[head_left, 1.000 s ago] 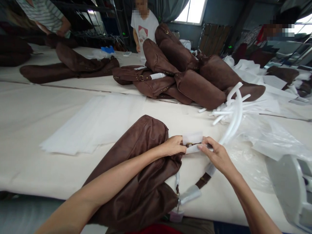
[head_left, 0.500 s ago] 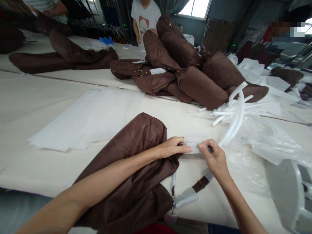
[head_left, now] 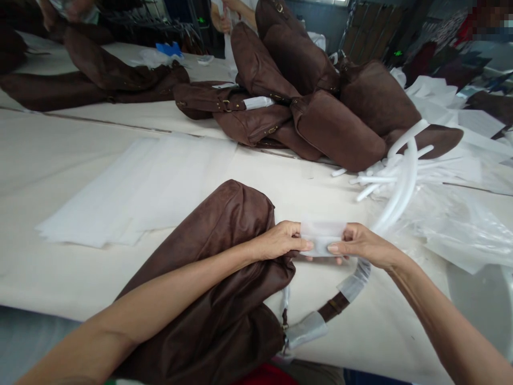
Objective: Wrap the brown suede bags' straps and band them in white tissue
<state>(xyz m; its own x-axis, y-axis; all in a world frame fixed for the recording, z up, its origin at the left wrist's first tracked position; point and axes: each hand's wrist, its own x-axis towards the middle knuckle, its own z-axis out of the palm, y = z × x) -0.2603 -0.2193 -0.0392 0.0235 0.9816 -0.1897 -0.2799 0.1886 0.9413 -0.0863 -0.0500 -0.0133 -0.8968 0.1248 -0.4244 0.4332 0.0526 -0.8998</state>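
A dark brown leather bag (head_left: 208, 256) lies on the table in front of me, under my left forearm. My left hand (head_left: 284, 239) pinches the left end of a small translucent white wrapping sheet (head_left: 323, 233), thumb on top. Its right end is gripped by my right hand (head_left: 360, 244), thumb likewise on the front. The bag's strap (head_left: 332, 306) curves up from a metal ring toward my right hand; whether it runs inside the sheet is hidden. Other white wraps (head_left: 308, 328) cover parts of this strap.
Flat translucent sheets (head_left: 132, 187) lie left of the bag. Several brown bags (head_left: 336, 128) are heaped at the back, beside white foam tubes (head_left: 403, 182) and clear plastic (head_left: 452, 227). More bags (head_left: 40, 91) lie far left. Across the table stands a person (head_left: 230, 18).
My right hand has turned and shifted slightly right, now holding the sheet's right end with the thumb laid along it. The sheet looks flatter. My view has tilted down a little.
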